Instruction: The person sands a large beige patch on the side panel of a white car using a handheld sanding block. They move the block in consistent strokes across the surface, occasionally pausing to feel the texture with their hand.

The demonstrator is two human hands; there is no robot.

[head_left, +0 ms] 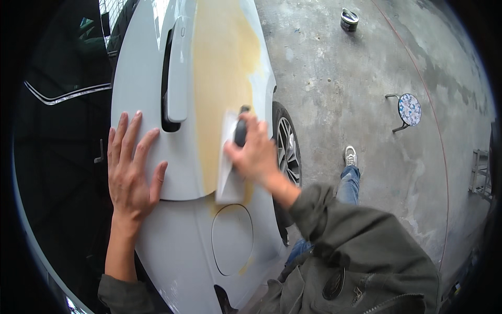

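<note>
Pale yellow, clean along its left edge and ragged along its right, a patch runs down the white car panel from just before twelve o'clock. Over its lower end, just off centre toward nine o'clock, lies a long white block — narrow, flat, slightly blurred, with a black handle on top. The right hand grasps that handle. The left hand holds nothing; it rests at nine o'clock, fingers spread on the panel. At six o'clock sits a rounded flap, yellow traces beside its rim. A wheel stands near three — beyond it, toward half past two, a round stool.
</note>
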